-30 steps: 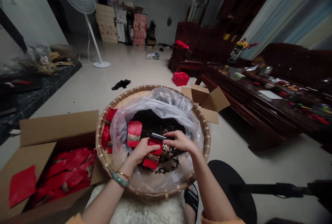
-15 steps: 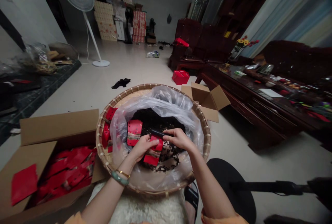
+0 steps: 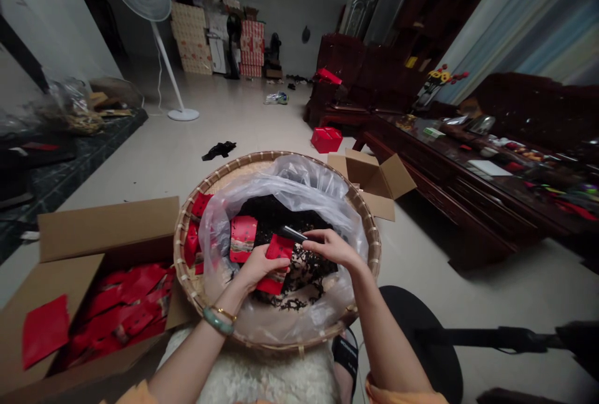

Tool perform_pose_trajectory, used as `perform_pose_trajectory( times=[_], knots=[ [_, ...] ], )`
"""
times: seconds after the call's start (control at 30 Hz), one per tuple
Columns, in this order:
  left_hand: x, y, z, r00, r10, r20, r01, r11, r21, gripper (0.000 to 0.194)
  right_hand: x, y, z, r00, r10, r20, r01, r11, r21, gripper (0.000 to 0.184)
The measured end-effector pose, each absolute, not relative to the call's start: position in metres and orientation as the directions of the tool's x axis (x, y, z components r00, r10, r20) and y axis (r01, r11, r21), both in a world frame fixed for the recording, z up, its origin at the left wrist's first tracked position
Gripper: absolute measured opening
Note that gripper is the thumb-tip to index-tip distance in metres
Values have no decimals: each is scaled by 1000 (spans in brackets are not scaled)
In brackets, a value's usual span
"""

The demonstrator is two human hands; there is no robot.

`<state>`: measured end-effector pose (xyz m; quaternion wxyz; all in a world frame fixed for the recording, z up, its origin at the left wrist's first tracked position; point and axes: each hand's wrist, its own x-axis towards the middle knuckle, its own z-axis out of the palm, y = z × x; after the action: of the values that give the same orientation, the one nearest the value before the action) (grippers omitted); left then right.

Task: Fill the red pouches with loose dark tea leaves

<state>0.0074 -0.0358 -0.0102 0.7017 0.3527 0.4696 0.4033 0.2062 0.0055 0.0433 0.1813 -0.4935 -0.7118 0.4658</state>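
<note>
My left hand [image 3: 259,265] is closed round a small red packet [image 3: 279,246] with a printed picture band low on it. My right hand [image 3: 331,245] pinches a slim black scoop [image 3: 291,233], its shiny edge catching light, just over the packet's top. Both hands are above a clear plastic bag [image 3: 211,248] spread open in a round bamboo basket [image 3: 181,229]. Dark, dry, twisted leaves [image 3: 269,211] fill the bag's far side and lie thinner nearer to me. Another red packet [image 3: 242,239] rests on the leaves, left of my left hand.
To the left stands an open carton [image 3: 107,229] full of red packets [image 3: 126,304]. Beyond the basket at right are another open carton [image 3: 381,182] and a red box [image 3: 326,140]. A black round stand base [image 3: 412,341] is by my right arm. A white fan [image 3: 175,79] stands farther back.
The scoop has turned, so its shiny edge now shows, and it sits slightly higher. The packet in my left hand has risen a little and its upper part is more visible.
</note>
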Motion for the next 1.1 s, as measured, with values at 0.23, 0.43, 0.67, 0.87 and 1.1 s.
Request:
perform_pose_trajectory(
  times=[0.23, 0.43, 0.67, 0.87, 1.1],
  knots=[
    [12, -37, -11, 223, 894, -388, -218, 434, 874, 43, 197, 5, 31, -470, 873, -134, 550, 171, -817, 38],
    [8, -33, 2, 155, 945, -287, -378, 325, 867, 46, 195, 5, 30, -528, 842, -111, 533, 227, -815, 38],
    [10, -25, -3, 96, 954, -283, -408, 297, 863, 41, 183, 6, 27, -519, 851, -81, 616, 307, -726, 31],
    [7, -18, -12, 92, 939, -332, -433, 338, 835, 33, 171, 8, 23, -422, 898, -122, 738, 263, -621, 34],
    [5, -14, -10, 76, 938, -338, -436, 336, 835, 30, 171, 10, 20, -374, 920, -115, 717, 208, -665, 32]
  ],
)
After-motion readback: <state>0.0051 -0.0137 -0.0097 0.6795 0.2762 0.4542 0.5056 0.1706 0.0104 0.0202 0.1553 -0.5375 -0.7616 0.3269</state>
